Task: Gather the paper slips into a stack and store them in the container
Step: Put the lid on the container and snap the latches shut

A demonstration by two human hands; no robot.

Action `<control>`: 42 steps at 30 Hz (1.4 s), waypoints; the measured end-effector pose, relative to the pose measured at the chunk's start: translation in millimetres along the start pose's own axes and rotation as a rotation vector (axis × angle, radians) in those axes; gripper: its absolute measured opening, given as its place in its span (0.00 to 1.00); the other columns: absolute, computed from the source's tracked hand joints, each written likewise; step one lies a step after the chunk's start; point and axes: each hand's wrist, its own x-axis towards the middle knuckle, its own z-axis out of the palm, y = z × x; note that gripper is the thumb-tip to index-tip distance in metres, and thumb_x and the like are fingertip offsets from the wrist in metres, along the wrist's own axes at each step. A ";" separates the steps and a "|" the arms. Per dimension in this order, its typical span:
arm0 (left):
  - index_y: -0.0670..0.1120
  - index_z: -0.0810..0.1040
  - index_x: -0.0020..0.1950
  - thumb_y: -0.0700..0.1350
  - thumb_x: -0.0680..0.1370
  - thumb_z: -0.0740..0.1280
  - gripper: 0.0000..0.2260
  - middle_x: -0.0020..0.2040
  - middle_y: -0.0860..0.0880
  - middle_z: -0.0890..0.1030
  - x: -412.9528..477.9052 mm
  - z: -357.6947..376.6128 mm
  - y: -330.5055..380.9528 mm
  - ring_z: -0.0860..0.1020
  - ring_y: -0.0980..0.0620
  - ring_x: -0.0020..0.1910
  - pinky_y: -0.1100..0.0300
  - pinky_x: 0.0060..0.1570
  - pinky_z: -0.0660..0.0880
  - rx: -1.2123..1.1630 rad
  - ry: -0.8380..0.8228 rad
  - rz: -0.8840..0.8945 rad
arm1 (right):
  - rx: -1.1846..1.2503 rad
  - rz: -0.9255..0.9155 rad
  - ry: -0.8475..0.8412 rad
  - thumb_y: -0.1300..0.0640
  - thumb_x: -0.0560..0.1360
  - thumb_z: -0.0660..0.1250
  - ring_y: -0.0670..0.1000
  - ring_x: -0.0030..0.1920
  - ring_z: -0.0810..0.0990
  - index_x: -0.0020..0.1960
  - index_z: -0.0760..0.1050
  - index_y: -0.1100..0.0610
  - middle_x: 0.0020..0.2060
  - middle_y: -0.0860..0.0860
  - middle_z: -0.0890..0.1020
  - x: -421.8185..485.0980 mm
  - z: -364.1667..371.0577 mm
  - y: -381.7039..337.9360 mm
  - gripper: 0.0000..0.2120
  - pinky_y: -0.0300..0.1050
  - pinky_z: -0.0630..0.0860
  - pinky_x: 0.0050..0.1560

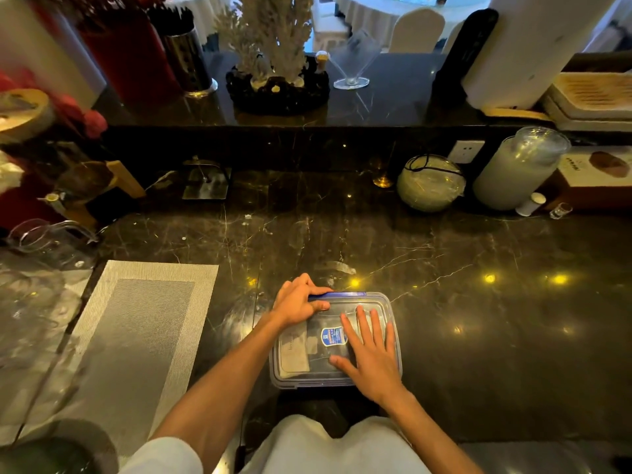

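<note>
Nearest the person, at six o'clock on the dark marble desk (444, 354), sits the clear rectangular plastic container (290, 379) with its transparent lid on and a blue clip strip along the far edge. A pale stack of paper slips (294, 354) shows through the lid at its nine o'clock side, so gathering and storing look done; what seems left is latching the lid. The right hand (371, 354) lies flat, fingers spread, pressing the lid and grasping nothing. Farther, at the container's eleven o'clock corner, the left hand (301, 301) has its grip curled closed over the blue clip, thumb on the lid.
</note>
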 end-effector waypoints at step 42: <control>0.56 0.53 0.80 0.56 0.83 0.56 0.26 0.79 0.46 0.59 -99.3 31.8 -22.5 0.60 0.45 0.78 0.45 0.72 0.60 -0.885 0.378 -0.459 | 1.141 0.310 0.299 0.44 0.80 0.58 0.44 0.76 0.59 0.78 0.58 0.43 0.77 0.41 0.61 -39.5 -2.0 47.5 0.27 0.46 0.61 0.72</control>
